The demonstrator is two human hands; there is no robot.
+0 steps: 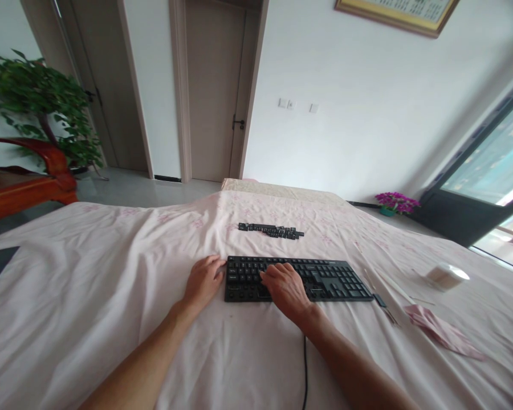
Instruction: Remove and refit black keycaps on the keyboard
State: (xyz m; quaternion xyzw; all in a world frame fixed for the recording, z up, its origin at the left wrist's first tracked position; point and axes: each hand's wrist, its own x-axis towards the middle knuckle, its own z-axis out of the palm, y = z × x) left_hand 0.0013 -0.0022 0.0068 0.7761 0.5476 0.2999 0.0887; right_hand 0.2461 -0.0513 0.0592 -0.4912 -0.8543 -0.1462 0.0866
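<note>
Black plastic full-size keyboard point(333, 282), head view: long rectangle, square keys, bare key mounts along lower rows, lying on soft, wrinkled pink floral tablecloth point(222, 364). Loose black keycaps point(269, 230) in uneven strip beyond keyboard. Left hand point(204, 279) at keyboard's left edge, fingers loosely curled; hold cannot be told. Right hand point(283, 285) over keyboard's middle-left keys, fingers bent down; anything pinched, cannot tell. Thin cable point(305, 370) on near side of keyboard.
</note>
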